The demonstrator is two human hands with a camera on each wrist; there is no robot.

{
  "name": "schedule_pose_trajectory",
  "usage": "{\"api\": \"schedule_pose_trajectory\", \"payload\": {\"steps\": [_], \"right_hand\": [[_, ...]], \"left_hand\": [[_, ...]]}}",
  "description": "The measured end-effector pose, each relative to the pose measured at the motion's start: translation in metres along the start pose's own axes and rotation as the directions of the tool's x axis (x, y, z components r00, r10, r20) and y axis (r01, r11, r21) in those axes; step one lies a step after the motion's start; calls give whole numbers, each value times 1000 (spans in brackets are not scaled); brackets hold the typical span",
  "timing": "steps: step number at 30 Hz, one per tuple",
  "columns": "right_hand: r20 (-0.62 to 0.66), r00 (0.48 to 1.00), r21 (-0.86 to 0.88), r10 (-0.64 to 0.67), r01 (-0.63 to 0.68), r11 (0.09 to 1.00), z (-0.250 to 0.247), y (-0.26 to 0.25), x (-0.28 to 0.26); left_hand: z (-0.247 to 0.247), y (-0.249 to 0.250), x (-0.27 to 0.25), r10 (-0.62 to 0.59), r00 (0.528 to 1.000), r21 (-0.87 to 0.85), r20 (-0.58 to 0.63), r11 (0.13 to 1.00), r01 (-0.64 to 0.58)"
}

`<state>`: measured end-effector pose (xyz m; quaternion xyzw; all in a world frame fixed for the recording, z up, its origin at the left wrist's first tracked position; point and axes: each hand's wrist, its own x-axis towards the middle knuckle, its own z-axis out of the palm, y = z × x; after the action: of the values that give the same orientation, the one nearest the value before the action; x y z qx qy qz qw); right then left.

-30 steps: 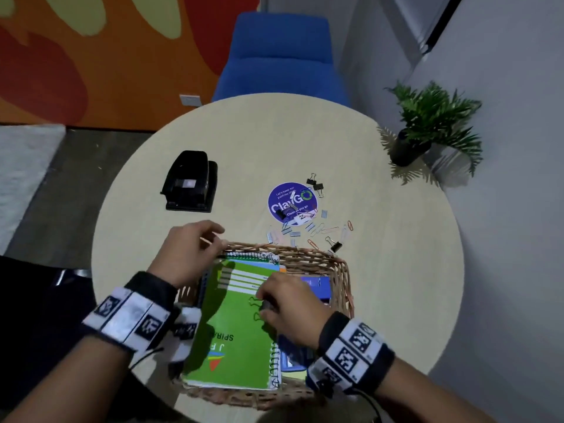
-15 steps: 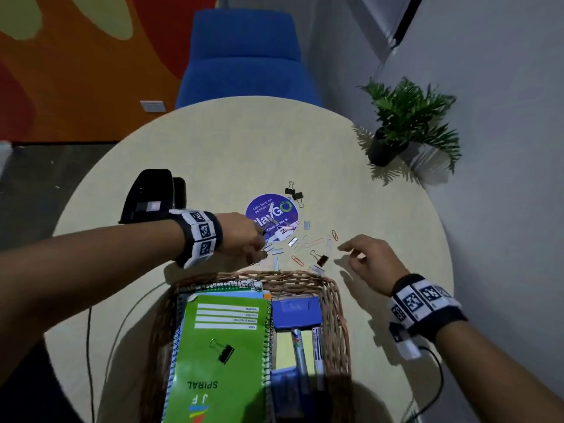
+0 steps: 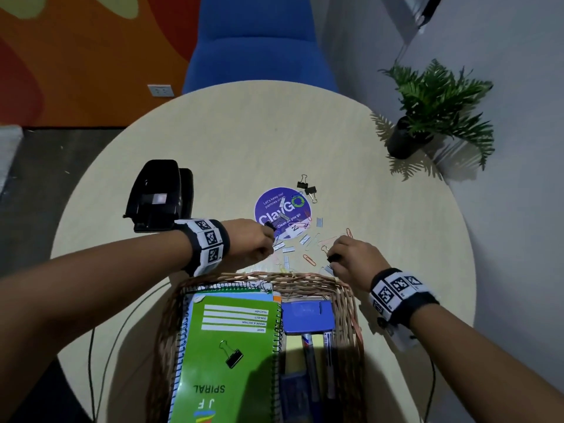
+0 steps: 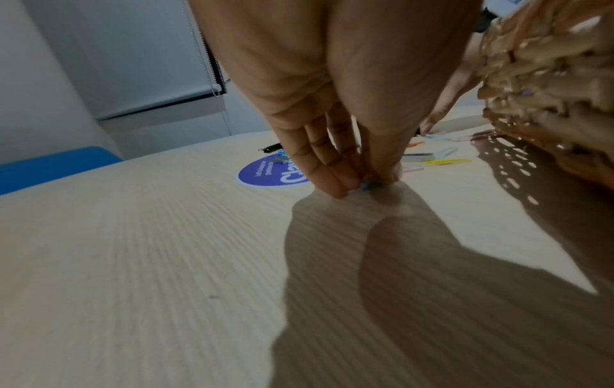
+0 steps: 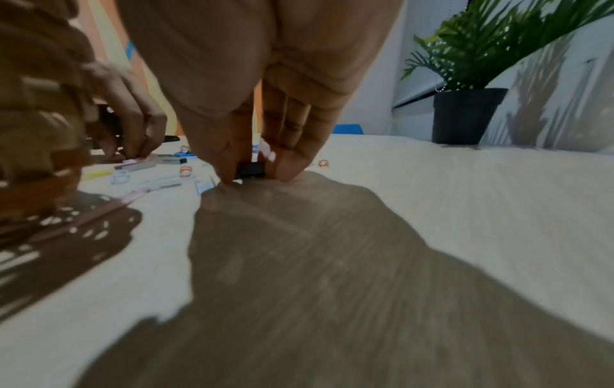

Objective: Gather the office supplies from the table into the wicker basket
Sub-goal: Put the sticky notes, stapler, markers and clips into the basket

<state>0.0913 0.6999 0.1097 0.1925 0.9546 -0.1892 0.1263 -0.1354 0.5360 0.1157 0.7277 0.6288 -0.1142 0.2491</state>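
The wicker basket (image 3: 345, 288) stands at the near edge and holds a green spiral notebook (image 3: 232, 361) with a black binder clip (image 3: 233, 357) lying on it, a blue box and pens. Beyond its far rim lie several loose paper clips (image 3: 309, 259) and staple strips. My left hand (image 3: 271, 241) pinches a small blue paper clip (image 4: 367, 185) on the tabletop. My right hand (image 3: 331, 261) pinches a black binder clip (image 5: 250, 169) against the table. Two more binder clips (image 3: 306, 187) lie further out. A black hole punch (image 3: 161, 193) sits at the left.
A round purple sticker (image 3: 282, 212) is stuck on the round wooden table (image 3: 244, 141). A potted plant (image 3: 433, 111) stands at the table's right edge by the wall. A blue chair (image 3: 256, 41) is behind the table. Cables hang off the near edge.
Both hands have left the basket and reached over its far rim to the pile. A binder clip now lies on the notebook. The right hand has closed on a black binder clip.
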Motion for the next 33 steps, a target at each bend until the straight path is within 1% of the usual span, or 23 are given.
{"api": "schedule_pose_trajectory", "payload": {"steps": [1, 2, 4, 7, 10, 11, 12, 15, 16, 18, 19, 21, 23, 25, 26, 27, 28, 29, 30, 31, 32, 33], "right_hand": [[-9, 1000, 20, 9, -9, 1000, -1, -1, 1], [-21, 1000, 59, 23, -22, 998, -4, 0, 1], [-61, 997, 160, 49, -39, 986, -12, 0, 1], [-101, 994, 284, 48, -17, 959, -38, -4, -10], [-107, 994, 383, 9, 33, 923, -58, -23, -31], [-102, 995, 417, -16, 58, 907, -61, -34, -38], [-89, 995, 441, -49, 83, 894, -62, -45, -46], [-38, 982, 469, -184, 180, 865, -48, -89, -64], [-24, 974, 462, -225, 210, 862, -40, -102, -68], [-6, 958, 415, -288, 264, 871, -25, -124, -72], [5, 951, 403, -310, 282, 871, -18, -133, -74], [22, 934, 407, -356, 317, 857, -9, -149, -77], [43, 908, 424, -417, 361, 831, -2, -162, -82], [69, 881, 415, -468, 401, 817, 2, -167, -83], [81, 884, 401, -460, 394, 827, 0, -163, -83], [65, 901, 389, -428, 372, 843, -5, -154, -81], [10, 926, 389, -377, 344, 855, -13, -141, -79], [-74, 950, 412, -303, 306, 858, -23, -125, -77], [-161, 968, 465, -194, 248, 850, -34, -106, -74], [-222, 974, 531, -54, 167, 831, -45, -84, -72], [-236, 968, 587, 90, 68, 807, -54, -63, -68], [-208, 957, 607, 202, -35, 794, -59, -44, -63]], "left_hand": [[-1, -1, -3, -22, 1000, 0, -6, 1000, 22], [-5, -1, -7, -46, 998, -19, -37, 999, 45], [-17, -3, -19, -113, 985, -94, -131, 990, 101], [-36, 6, -51, -208, 941, -214, -265, 965, 153], [-35, 36, -95, -265, 900, -352, -347, 926, 137], [-28, 48, -108, -272, 900, -387, -342, 913, 129], [-17, 58, -120, -274, 909, -418, -313, 900, 127], [20, 82, -145, -242, 956, -490, -166, 862, 133], [31, 85, -150, -225, 965, -500, -135, 856, 130], [40, 85, -156, -234, 965, -504, -115, 851, 146], [40, 82, -159, -255, 959, -495, -128, 854, 160], [34, 73, -163, -307, 928, -445, -212, 876, 189], [19, 62, -162, -350, 891, -409, -289, 887, 216], [1, 49, -152, -386, 864, -397, -324, 884, 246], [-8, 43, -145, -395, 854, -384, -338, 887, 257], [-16, 37, -135, -391, 851, -360, -349, 895, 264], [-23, 31, -124, -381, 856, -328, -350, 906, 269], [-29, 25, -112, -368, 869, -291, -330, 916, 277], [-34, 19, -99, -356, 888, -246, -292, 925, 290], [-38, 15, -85, -342, 907, -199, -245, 933, 298], [-40, 10, -72, -328, 924, -160, -198, 941, 300], [-41, 5, -59, -314, 936, -138, -156, 946, 295]]}}
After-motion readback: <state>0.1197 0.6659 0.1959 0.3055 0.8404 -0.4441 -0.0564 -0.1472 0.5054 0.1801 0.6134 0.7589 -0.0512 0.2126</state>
